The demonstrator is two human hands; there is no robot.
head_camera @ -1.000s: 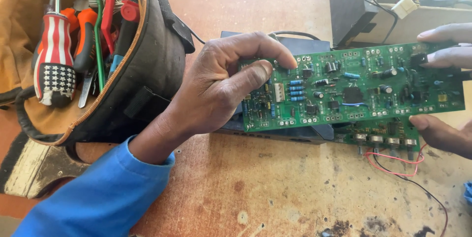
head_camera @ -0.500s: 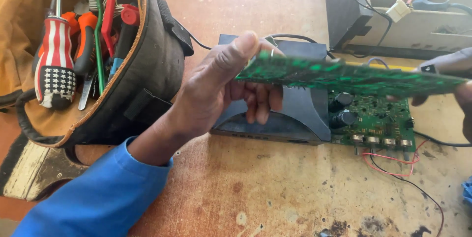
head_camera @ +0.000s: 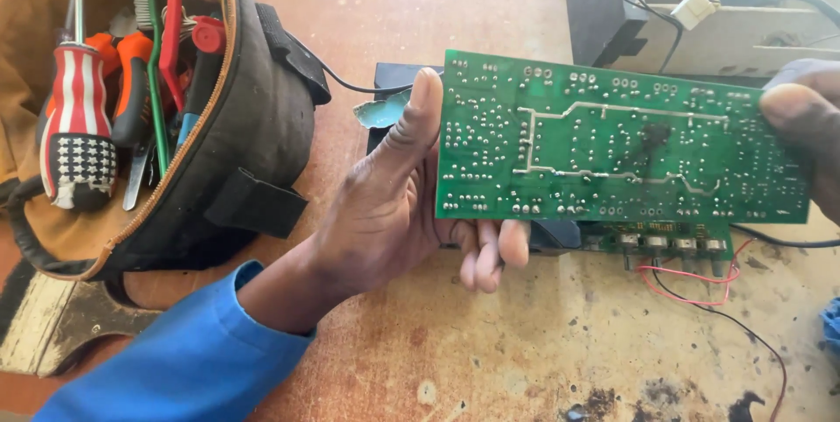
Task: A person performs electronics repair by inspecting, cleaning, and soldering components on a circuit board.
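Note:
I hold a green circuit board [head_camera: 612,142] upright above the table, its solder side facing me, with a dark scorch mark near the middle. My left hand [head_camera: 394,203] grips its left edge, thumb pressed on the front and fingers curled behind. My right hand [head_camera: 801,124] pinches the right edge, mostly cut off by the frame. Below the held board lies a second green board [head_camera: 674,238] with a row of knobs and red wires, beside a dark flat case [head_camera: 394,80].
An open tan and black tool bag [head_camera: 219,124] stands at the left with a striped-handled screwdriver [head_camera: 77,124], orange pliers and red-handled tools. A black and beige box with wires [head_camera: 700,19] sits at the back right. The worn wooden table [head_camera: 525,343] shows stains.
The board has been flipped: a second ago its component side faced me, then it was edge-on, and now the solder side faces me. Both hands kept hold.

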